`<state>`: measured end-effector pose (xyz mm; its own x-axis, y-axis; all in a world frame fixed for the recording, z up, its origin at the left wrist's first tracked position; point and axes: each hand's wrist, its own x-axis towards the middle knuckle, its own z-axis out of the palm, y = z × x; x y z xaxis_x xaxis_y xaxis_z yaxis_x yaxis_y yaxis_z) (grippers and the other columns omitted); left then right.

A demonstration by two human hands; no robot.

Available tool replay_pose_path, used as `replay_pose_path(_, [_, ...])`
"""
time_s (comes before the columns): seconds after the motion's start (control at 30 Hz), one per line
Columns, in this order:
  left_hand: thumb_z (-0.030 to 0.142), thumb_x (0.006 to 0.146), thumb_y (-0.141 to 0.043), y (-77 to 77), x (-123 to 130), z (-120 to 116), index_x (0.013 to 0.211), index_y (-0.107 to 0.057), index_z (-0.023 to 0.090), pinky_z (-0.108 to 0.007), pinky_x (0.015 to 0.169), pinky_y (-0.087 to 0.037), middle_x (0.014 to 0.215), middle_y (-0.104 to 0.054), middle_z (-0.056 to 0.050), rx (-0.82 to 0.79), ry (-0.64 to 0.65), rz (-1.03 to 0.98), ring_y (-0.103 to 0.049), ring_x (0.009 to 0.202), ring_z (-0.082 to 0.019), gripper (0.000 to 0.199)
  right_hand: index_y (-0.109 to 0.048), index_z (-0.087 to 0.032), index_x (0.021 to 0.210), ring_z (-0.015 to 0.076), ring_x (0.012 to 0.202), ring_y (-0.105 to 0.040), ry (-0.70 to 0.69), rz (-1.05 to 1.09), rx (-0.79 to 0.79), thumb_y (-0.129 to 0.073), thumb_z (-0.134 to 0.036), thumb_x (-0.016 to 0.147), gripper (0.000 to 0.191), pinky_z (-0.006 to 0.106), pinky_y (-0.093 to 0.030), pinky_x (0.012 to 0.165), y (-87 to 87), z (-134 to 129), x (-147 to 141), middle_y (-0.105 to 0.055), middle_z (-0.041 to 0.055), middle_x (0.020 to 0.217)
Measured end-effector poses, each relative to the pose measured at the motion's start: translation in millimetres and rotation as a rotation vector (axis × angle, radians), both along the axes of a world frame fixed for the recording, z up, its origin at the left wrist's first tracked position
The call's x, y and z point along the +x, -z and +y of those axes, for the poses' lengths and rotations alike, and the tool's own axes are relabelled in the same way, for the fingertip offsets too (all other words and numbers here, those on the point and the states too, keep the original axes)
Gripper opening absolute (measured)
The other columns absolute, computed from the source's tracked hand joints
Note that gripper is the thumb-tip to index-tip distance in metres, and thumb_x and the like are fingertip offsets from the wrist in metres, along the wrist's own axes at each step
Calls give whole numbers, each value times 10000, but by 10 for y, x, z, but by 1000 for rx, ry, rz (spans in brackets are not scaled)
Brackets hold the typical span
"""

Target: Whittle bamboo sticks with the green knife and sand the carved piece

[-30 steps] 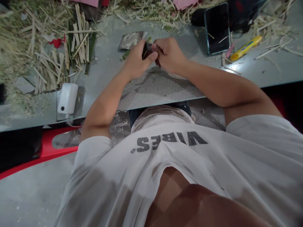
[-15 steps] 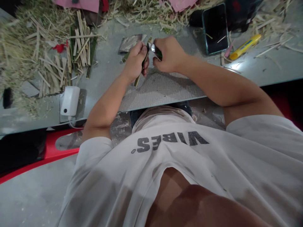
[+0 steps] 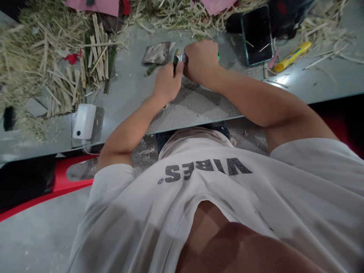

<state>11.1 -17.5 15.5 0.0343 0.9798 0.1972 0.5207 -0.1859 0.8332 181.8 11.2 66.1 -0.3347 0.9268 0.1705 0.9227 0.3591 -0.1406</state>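
My left hand (image 3: 167,83) is closed round a narrow bamboo strip (image 3: 176,53), whose upper end sticks out past the thumb. My right hand (image 3: 201,60) is wrapped round a knife (image 3: 182,58); its metal blade lies against the strip near my left thumb. A bit of green shows on the far side of my right fist, and most of the handle is hidden. Just beyond my left hand lie a short green bamboo piece (image 3: 151,69) and a worn sheet of sandpaper-like material (image 3: 157,53).
Cut bamboo sticks (image 3: 99,53) and shavings (image 3: 25,68) heap up on the left. A white power bank (image 3: 84,121) with a cable sits near the table edge. At right are a phone (image 3: 257,36) and a yellow box cutter (image 3: 292,57). A red chair (image 3: 61,176) stands below.
My left hand has rolled so that its back faces up, with the strip more upright. My right fist has turned over and moved slightly up, the knife still in it.
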Motion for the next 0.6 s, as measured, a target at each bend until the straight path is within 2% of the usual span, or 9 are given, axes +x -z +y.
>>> replay_pose_path(0.13, [144, 953, -899, -61, 47, -38, 709, -411, 302, -481, 868, -509, 735, -473, -49, -30, -22, 136, -648, 883, -356, 568, -850, 0, 1114, 468, 1164, -800, 10, 13, -16, -828, -119, 1026, 149, 583, -640, 1043, 46, 51, -31, -784, 308, 1152])
replay_pose_path(0.2, [51, 849, -882, -60, 43, -23, 716, -401, 299, -483, 871, -503, 733, -460, -48, -50, -26, 131, -665, 943, -375, 558, -790, -49, 986, 399, 1104, -789, 14, 22, -15, -841, -118, 1015, 91, 555, -643, 1043, 68, 85, -58, -784, 281, 1109])
replay_pose_path(0.27, [7, 769, -862, -30, 18, 12, 725, -401, 306, -486, 872, -501, 733, -454, -55, -73, -25, 110, -672, 1020, -408, 551, -622, -106, 804, 363, 1058, -762, 14, 42, -19, -871, -104, 955, 291, 554, -643, 1042, 81, 126, -85, -765, 253, 1032])
replay_pose_path(0.33, [13, 740, -851, 20, -17, 51, 730, -406, 319, -493, 855, -497, 725, -455, -67, -83, -25, 81, -665, 1051, -434, 540, -408, -147, 707, 377, 1044, -757, 14, 61, -27, -867, -43, 869, 498, 602, -639, 1041, 88, 178, -111, -727, 237, 946])
replay_pose_path(0.4, [32, 743, -845, 69, -51, 87, 728, -407, 331, -498, 833, -493, 711, -451, -76, -95, -36, 52, -656, 1040, -447, 530, -308, -161, 680, 417, 1057, -769, 7, 70, -39, -841, 31, 785, 577, 662, -628, 1043, 102, 239, -139, -696, 226, 889])
replay_pose_path(0.5, [37, 779, -832, 106, -97, 164, 728, -396, 333, -501, 821, -494, 724, -443, -77, -144, -54, 43, -648, 1009, -441, 529, -346, -128, 636, 455, 1132, -765, -22, 91, -70, -807, 121, 710, 529, 703, -594, 1101, 143, 347, -207, -679, 205, 843])
replay_pose_path(0.6, [6, 790, -832, 77, -157, 271, 720, -368, 314, -479, 817, -497, 759, -424, -65, -149, -82, 120, -651, 997, -418, 561, -314, -127, 620, 466, 1283, -724, -62, 208, -93, -763, 196, 689, 558, 737, -498, 1214, 138, 485, -314, -657, 160, 806])
